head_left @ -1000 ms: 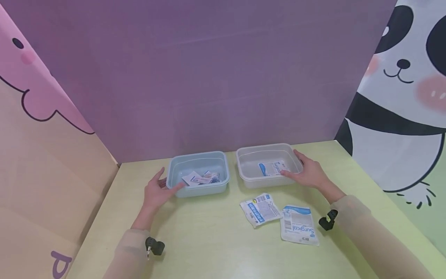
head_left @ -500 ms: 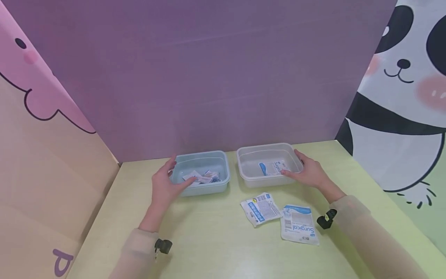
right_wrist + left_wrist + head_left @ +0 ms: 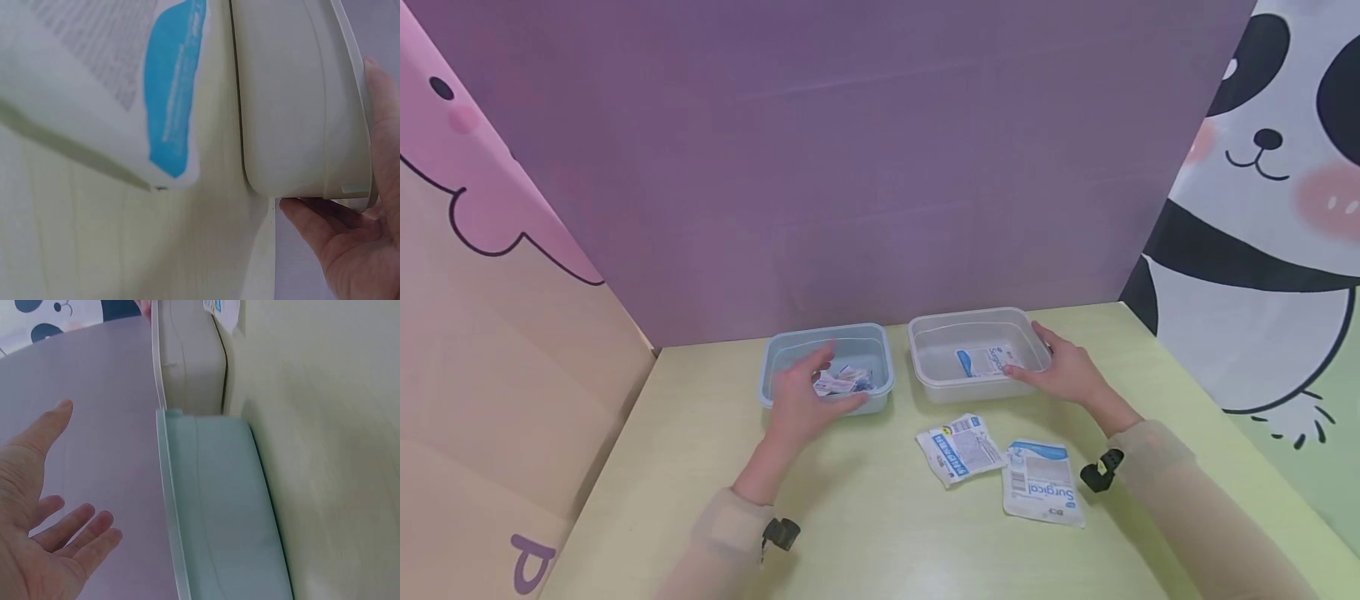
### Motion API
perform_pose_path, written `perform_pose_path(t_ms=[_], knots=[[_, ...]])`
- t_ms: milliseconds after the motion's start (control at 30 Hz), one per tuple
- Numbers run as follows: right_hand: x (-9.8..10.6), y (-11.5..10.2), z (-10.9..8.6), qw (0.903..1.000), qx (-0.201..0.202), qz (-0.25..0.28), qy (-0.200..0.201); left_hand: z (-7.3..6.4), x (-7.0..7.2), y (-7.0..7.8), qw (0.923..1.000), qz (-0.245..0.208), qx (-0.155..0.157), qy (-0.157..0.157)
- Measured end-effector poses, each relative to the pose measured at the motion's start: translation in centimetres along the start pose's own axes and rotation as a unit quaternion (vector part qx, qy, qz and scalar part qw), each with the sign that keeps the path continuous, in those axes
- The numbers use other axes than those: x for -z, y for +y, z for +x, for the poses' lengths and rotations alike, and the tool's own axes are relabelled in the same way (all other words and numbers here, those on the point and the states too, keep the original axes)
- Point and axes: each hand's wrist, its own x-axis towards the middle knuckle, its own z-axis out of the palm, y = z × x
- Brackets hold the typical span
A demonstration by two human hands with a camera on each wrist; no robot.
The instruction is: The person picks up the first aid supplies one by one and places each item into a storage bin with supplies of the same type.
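My left hand (image 3: 801, 404) is over the front of a light blue plastic bin (image 3: 882, 367), thumb and fingers spread with nothing between them. In the left wrist view the fingers (image 3: 87, 540) are apart from the bin's rim. Several small wrapped packets (image 3: 850, 380) lie inside, partly hidden by this hand. My right hand (image 3: 1070, 373) grips the right end of a whitish plastic bin (image 3: 943, 392), its thumb over the rim and the other fingers on the outer wall. A flat "Surgical" dressing packet (image 3: 985, 362) lies in that bin.
On the table (image 3: 880, 533), in front of the whitish bin, lie a white-and-blue packet (image 3: 961, 450) and another "Surgical" packet (image 3: 1042, 483), close together. A purple wall (image 3: 865, 167) rises just behind both bins. Printed panels stand left and right.
My left hand has left the blue bin's left end and moved rightward over its front, fingers free of the rim. My right hand has kept its hold on the whitish bin.
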Motion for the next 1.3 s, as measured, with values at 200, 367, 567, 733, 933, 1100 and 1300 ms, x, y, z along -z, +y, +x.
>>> perform_pose_path(t_ms=[200,367,567,733,933,1100,1300], knots=[[0.0,0.0,0.0,1.0,0.0,0.005,0.0,-0.5,-2.1,1.0,0.9996,0.01,-0.009,-0.026],[-0.1,0.1,0.1,1.0,0.0,0.005,0.0,-1.0,-3.8,2.0,0.9967,0.042,-0.032,-0.062],[-0.2,0.0,0.1,1.0,-0.002,0.006,0.001,-1.2,-5.6,2.6,0.9932,0.054,-0.029,-0.099],[-0.2,0.0,0.0,1.0,-0.005,0.004,-0.001,-1.7,-6.9,3.1,0.9905,0.051,-0.009,-0.127],[-0.2,0.2,0.0,1.0,-0.001,0.003,-0.001,-2.4,-8.3,4.0,0.9867,0.049,-0.013,-0.155],[-0.1,0.1,-0.2,1.0,-0.002,0.002,-0.001,-2.8,-10.0,4.4,0.9819,0.075,-0.042,-0.169],[0.0,0.1,-0.1,1.0,-0.004,-0.003,-0.002,-3.2,-11.4,4.5,0.9757,0.089,-0.052,-0.193]])
